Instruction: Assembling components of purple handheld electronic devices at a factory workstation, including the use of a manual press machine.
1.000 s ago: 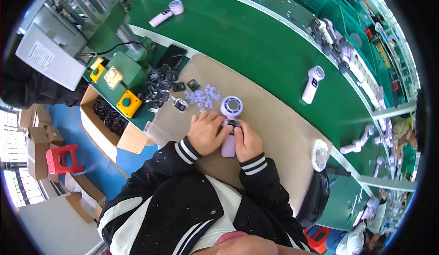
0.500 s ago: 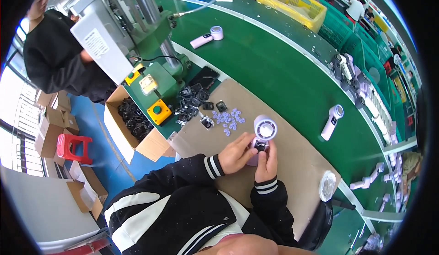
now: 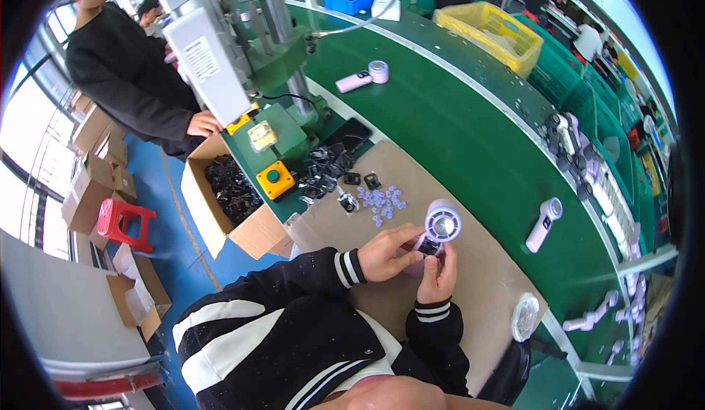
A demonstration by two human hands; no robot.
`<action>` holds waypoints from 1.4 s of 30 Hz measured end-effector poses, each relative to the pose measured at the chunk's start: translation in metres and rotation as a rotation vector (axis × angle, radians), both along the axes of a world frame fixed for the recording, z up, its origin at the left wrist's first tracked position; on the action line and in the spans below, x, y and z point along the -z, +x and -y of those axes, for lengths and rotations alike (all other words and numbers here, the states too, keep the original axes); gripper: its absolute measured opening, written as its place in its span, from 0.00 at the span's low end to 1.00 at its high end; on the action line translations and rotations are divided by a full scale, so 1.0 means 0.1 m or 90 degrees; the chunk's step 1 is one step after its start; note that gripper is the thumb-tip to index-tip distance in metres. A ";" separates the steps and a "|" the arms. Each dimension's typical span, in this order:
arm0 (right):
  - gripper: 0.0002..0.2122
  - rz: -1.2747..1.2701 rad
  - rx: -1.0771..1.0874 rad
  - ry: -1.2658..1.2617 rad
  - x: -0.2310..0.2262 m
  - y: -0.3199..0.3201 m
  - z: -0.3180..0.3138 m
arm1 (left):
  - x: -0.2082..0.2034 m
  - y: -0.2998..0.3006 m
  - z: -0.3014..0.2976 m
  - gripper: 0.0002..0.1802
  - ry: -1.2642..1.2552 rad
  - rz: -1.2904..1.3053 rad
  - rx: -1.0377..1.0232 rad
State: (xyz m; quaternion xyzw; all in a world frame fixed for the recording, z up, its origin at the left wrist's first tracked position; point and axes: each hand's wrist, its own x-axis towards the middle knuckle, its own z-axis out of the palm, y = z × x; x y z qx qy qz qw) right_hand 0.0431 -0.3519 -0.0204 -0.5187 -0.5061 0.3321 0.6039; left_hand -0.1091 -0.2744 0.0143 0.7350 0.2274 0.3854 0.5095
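Observation:
A pale purple handheld fan, with a round head, is between my two hands above the brown work sheet. My left hand grips its body from the left, the thumb at a dark panel on the handle. From the right, my right hand closes on the handle with its thumb by the same panel. My fingers hide much of the handle. Small lilac rings lie on the sheet beyond my hands, near several loose black square parts.
A green press with a yellow button box stands at left, beside a carton of black parts. Other fans lie on the green belt. A clear wrapped roll sits at right. A co-worker stands far left.
The view has shifted, so the bench appears a little further right and lower. Both hands still hold the fan, whose head is tilted slightly differently. The co-worker's hand now shows near the carton.

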 end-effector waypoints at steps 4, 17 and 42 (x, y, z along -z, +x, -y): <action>0.21 -0.104 -0.056 0.057 0.14 0.00 -0.03 | 0.04 -0.09 -0.03 0.27 -0.057 -0.021 -0.009; 0.20 -0.078 -0.060 -0.117 0.19 -0.02 -0.10 | -0.09 -1.61 -1.08 0.26 0.241 -0.227 -0.406; 0.13 0.013 -0.112 -0.140 0.21 -0.01 -0.07 | -0.24 -3.55 -2.33 0.39 -0.101 -0.574 -0.387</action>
